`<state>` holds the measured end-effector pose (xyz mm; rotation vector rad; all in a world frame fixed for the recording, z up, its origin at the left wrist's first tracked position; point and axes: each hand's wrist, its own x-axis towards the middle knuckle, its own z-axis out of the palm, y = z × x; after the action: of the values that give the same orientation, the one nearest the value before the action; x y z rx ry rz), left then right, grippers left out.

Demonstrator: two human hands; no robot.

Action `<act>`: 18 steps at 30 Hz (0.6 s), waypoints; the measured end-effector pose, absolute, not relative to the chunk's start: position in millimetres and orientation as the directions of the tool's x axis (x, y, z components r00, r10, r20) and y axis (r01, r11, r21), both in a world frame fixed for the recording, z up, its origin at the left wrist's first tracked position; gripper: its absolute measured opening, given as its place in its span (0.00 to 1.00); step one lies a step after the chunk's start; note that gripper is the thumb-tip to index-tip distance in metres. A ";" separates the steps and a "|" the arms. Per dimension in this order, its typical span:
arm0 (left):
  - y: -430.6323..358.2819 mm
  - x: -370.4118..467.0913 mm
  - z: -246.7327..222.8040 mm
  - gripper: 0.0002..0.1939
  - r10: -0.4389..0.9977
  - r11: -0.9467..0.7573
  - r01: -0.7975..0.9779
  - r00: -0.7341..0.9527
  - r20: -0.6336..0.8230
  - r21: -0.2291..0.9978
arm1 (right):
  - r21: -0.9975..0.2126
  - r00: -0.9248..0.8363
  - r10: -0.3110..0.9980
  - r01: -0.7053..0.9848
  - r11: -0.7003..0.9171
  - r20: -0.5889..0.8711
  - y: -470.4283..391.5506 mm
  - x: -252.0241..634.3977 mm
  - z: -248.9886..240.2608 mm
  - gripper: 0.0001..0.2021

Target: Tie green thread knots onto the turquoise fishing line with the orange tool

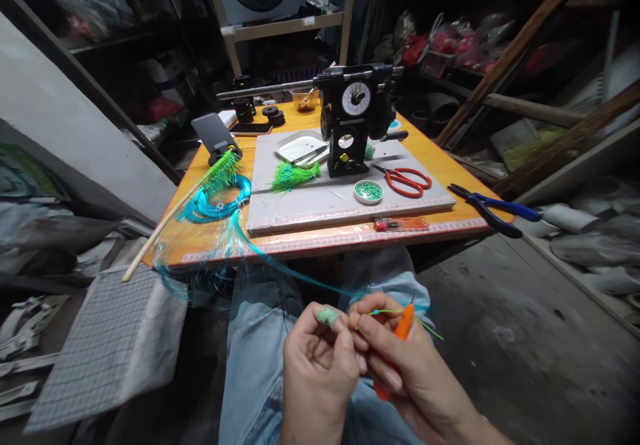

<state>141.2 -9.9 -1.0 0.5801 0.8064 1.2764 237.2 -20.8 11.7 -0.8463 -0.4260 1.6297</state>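
Note:
My left hand [323,372] is closed in a pinch above my lap, its fingertips meeting those of my right hand. A mottled green wrap [327,316] covers one of its fingertips. My right hand [400,355] grips an orange-handled tool [405,322] with a thin pointed tip facing up. Thumb and index finger of that hand also pinch a thin green line [433,332], which carries a small blue knot or bead [376,312]. What the left fingertips hold is mostly hidden. Blue filament [295,273] runs from the table to behind my hands.
On the orange table [443,165] stands a black machine with a dial [356,98]. Around it are red-handled scissors [407,180], a dish of green beads [368,192], green bristle bundles [295,175], a blue filament coil [220,202], an orange lighter [403,224] and blue-handled pliers [493,208].

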 end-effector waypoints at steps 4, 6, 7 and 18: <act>-11.4 142.5 -1.1 0.16 0.973 0.222 -0.592 0.087 -0.212 0.775 | -0.696 -0.036 0.956 -0.678 -0.236 -0.290 -19.3 236.5 11.6 0.08; -11.8 143.1 -3.5 0.16 0.977 0.208 -0.592 0.080 -0.200 0.778 | -0.710 -0.019 0.958 -0.668 -0.224 -0.285 -19.2 235.7 11.4 0.08; -11.8 143.3 -5.2 0.16 0.979 0.197 -0.590 0.078 -0.188 0.783 | -0.717 -0.008 0.960 -0.663 -0.214 -0.280 -19.5 235.3 11.3 0.08; -15.9 135.2 4.3 0.04 0.996 0.048 -0.333 -0.057 -0.071 0.942 | -0.824 0.110 0.983 -0.564 -0.060 -0.146 -20.6 240.5 5.5 0.04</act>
<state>135.2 -15.9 4.3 0.8817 1.0323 1.3553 240.5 -20.6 5.5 -0.9023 -0.6087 1.4004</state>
